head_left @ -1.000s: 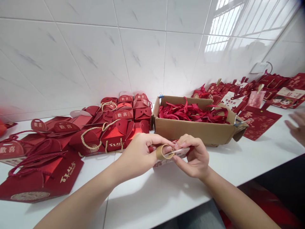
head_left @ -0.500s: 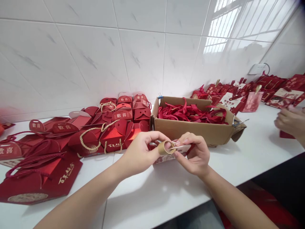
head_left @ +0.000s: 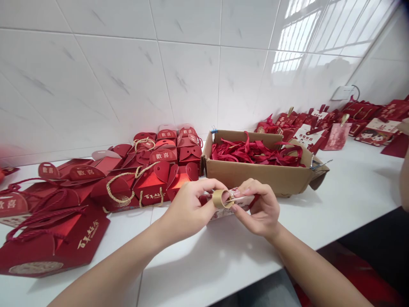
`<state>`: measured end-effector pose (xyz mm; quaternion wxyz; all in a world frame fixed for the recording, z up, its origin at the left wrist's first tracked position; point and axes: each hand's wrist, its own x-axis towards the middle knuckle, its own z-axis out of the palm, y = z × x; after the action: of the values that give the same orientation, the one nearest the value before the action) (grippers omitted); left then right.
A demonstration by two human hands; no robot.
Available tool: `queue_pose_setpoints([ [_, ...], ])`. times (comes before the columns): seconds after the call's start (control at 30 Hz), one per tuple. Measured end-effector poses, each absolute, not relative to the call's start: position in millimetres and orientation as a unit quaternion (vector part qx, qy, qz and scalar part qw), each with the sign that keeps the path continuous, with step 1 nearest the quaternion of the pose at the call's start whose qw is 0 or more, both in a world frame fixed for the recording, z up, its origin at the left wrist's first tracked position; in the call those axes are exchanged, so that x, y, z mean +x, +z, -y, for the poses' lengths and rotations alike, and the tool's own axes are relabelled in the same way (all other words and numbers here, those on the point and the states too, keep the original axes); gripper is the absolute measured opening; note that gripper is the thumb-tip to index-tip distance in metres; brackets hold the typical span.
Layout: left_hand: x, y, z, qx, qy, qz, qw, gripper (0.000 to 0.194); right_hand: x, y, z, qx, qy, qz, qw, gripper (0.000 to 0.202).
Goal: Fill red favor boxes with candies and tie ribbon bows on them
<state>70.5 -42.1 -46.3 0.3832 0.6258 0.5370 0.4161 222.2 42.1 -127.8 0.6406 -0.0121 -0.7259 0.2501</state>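
Observation:
Between my hands a small red and white printed gift box stands on the white table, partly covered by my fingers. A gold ribbon is curled into a loop at its top. My left hand is closed on the ribbon loop, thumb and forefinger around it. With thumb and fingertips, my right hand pinches the pale top edge of the box beside the ribbon's end. My fingertips hide exactly where ribbon and box meet.
An open cardboard box of dark red ribbons sits just behind my hands. Red gift boxes with rope handles crowd the left. More red and white packages line the wall at right. Another person's arm shows at the right edge.
My hands keep their grip and have barely shifted. At right, the other person's hand has drawn back toward the frame's edge, uncovering more of a red package there.

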Motion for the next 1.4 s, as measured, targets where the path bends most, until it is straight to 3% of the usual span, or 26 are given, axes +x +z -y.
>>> queue_pose_setpoints([
  [0.57,66,-47,43,0.704,0.387,-0.539,0.255,0.026,223,-131,-43,-0.005,0.215,0.735,0.643,0.036],
  [0.83,56,-50,41,0.782,0.379,-0.426,0.251,0.005,224,-132,-44,0.037,0.181,0.739,0.648,0.041],
  [1.0,49,-44,41,0.819,0.352,-0.388,0.234,0.008,225,-130,-44,0.050,0.153,0.750,0.642,0.039],
  [1.2,42,-31,42,0.828,0.333,-0.357,0.277,0.031,226,-126,-41,0.054,0.127,0.756,0.639,0.032],
  [1.4,45,-31,42,0.766,0.290,-0.449,0.356,0.017,223,-128,-36,0.088,0.102,0.760,0.636,0.023],
])
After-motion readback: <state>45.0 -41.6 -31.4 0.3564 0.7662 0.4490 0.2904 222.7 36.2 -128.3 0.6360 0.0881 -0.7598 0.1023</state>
